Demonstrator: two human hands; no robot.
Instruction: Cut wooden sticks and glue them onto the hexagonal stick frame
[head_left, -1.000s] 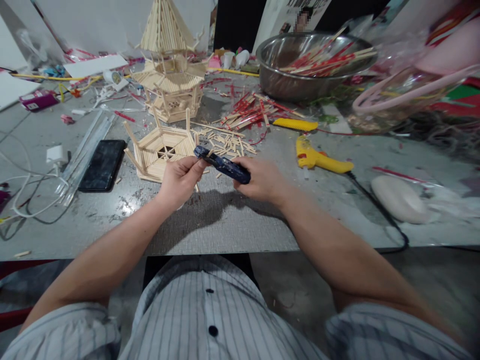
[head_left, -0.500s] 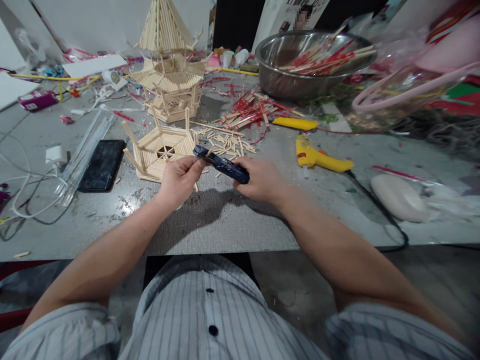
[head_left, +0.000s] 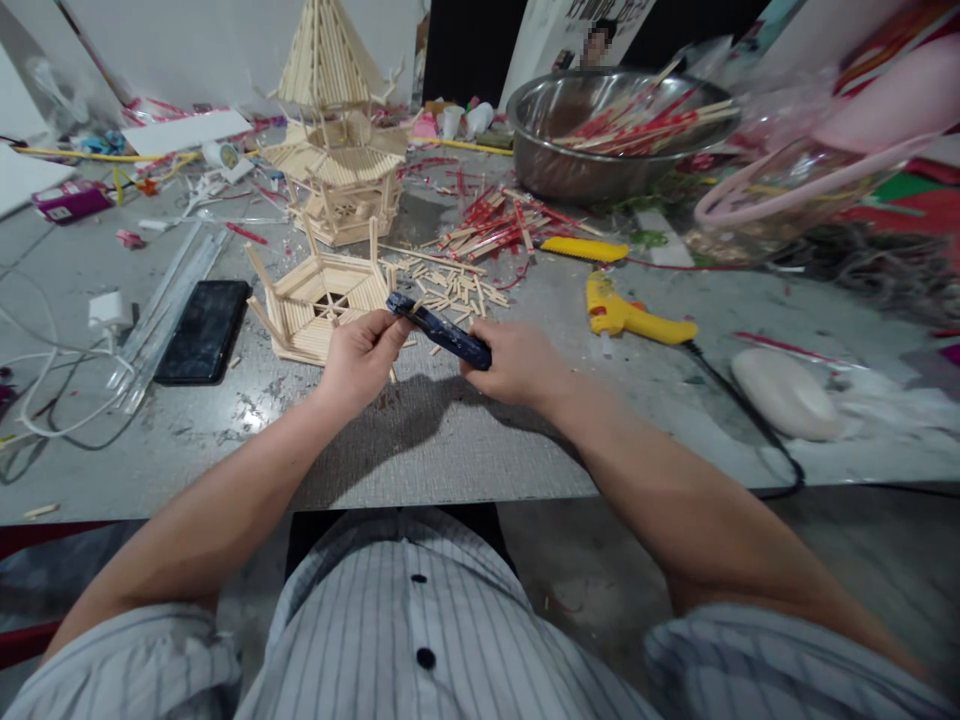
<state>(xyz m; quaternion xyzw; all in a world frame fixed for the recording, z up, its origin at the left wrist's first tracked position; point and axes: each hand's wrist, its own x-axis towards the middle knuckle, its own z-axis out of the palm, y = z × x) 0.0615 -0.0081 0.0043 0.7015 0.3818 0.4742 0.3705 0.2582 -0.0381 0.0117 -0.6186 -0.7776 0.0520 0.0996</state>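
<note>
My right hand point(head_left: 517, 365) is closed around the handle of a dark blue hand cutter point(head_left: 454, 338), which points left over the table's front part. At the cutter's head, my left hand point(head_left: 358, 362) pinches a thin wooden stick point(head_left: 417, 308); a short bit of it shows at the jaws, and my fingers hide most of the rest. Just behind my left hand lies a hexagonal stick-built base point(head_left: 300, 300) with several upright posts. Short cut stick pieces point(head_left: 457, 285) are scattered behind the cutter.
A stick-built pagoda point(head_left: 330, 130) stands at the back. Red-tipped sticks point(head_left: 487, 225) lie beside a steel basin point(head_left: 555, 175). To the right are a yellow-handled tool point(head_left: 585, 248), a yellow glue gun point(head_left: 637, 320) with a black cord, and a white rounded object point(head_left: 787, 395). A phone point(head_left: 202, 332) lies left.
My hands, the cutter and the stick stay nearly in place. The view has shifted slightly, so things on the right appear a little further left.
</note>
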